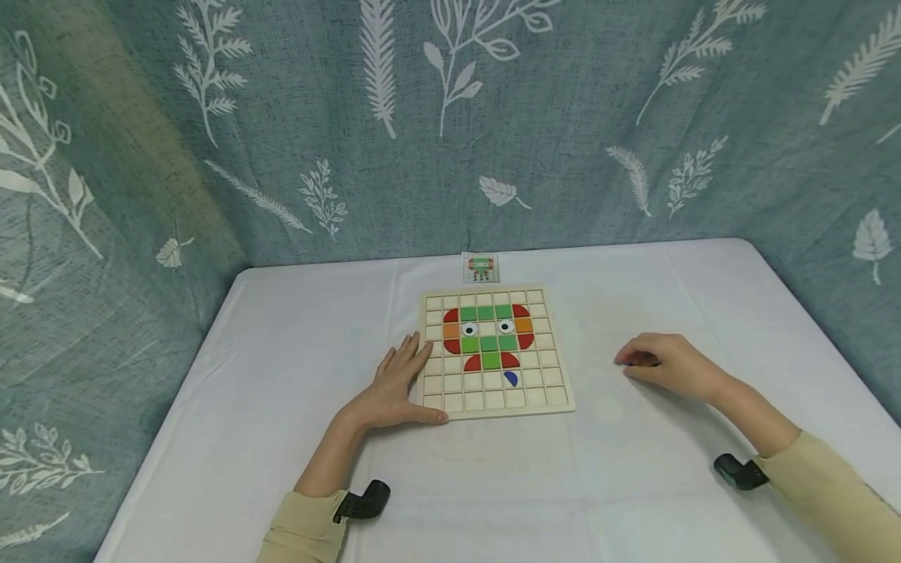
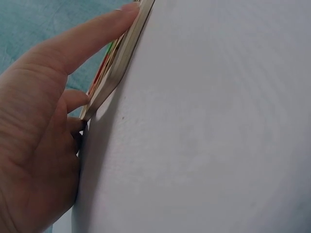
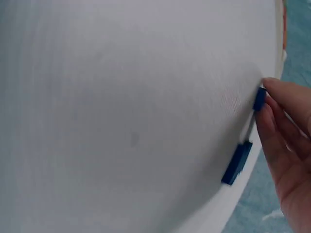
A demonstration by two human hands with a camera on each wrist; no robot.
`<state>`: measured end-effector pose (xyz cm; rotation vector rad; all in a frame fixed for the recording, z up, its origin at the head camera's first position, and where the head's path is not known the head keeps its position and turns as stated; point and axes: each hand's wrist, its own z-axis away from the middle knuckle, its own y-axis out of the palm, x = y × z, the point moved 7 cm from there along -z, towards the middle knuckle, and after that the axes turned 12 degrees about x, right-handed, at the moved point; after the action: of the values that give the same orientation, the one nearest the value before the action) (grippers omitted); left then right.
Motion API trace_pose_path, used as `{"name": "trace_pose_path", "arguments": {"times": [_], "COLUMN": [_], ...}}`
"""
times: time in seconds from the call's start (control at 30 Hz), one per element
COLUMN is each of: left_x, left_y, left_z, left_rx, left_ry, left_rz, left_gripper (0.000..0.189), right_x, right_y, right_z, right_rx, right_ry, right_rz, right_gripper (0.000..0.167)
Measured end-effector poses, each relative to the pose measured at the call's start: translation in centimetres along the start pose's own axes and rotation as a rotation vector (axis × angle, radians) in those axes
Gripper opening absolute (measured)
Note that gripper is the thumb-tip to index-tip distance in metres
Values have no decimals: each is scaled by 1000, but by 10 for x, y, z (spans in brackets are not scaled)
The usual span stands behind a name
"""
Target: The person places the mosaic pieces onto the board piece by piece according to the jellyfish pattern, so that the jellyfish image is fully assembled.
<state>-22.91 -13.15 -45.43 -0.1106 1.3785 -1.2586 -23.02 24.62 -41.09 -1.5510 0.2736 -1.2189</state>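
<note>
The pale wooden grid board [image 1: 556, 396] lies mid-table. Red, green and orange pieces and two eye pieces [image 1: 504, 327] form a figure on it. Below the figure sits a blue rounded piece [image 1: 511, 378], slightly askew. My left hand [image 1: 394, 391] rests spread at the board's near left corner, fingertips on the left edge and thumb along the front edge. Off to the board's right, my right hand [image 1: 672, 363] pinches a small blue piece [image 3: 260, 99] between thumb and fingers. Another blue piece [image 3: 237, 163] shows close beside those fingers in the right wrist view.
A small picture card [image 1: 482, 267] with a similar figure lies just behind the board. White cloth [image 1: 281, 375] covers the table, and a teal leaf-patterned curtain [image 1: 422, 195] hangs behind it. Black wrist cameras [image 1: 363, 500] sit at both sleeves.
</note>
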Motion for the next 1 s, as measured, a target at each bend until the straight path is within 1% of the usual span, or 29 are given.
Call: {"name": "trace_pose_path", "arguments": {"times": [0.07,0.13,0.23,0.33,0.47,0.57,0.73,0.83,0.93,1.0], "left_x": [0,0,-2,-2,-2,-1,-1,-1,-1,-1], "left_y": [0,1,0,0,-1,-2,-1,-1,-1,-1], "left_z": [0,-1,-1,0,0,0,0,0,0,0], "left_rx": [2,7,8,10,6,7,9,8,7,7], "left_ry": [-1,-2,3,-3,-5,-4,-4,-3,-3,-2], "left_rz": [-3,-5,-2,3,6,0,6,6,2,2], "left_gripper": [121,121,121,121,120,120,120,120,120,119], "right_x": [2,4,4,3,6,12,18,20,22,24], "right_y": [-1,-2,-2,1,7,11,11,13,18,20], "right_z": [-1,0,3,4,-1,-6,-8,-9,-13,-15], "right_rx": [-9,6,58,102,78,35,-22,-4,42,55], "right_ry": [7,17,36,47,-5,-34,26,31,-6,-31], "right_rz": [-1,6,4,-32,-66,-41,9,10,-15,-31], "right_gripper": [19,22,27,26,23,24,20,19,19,21]}}
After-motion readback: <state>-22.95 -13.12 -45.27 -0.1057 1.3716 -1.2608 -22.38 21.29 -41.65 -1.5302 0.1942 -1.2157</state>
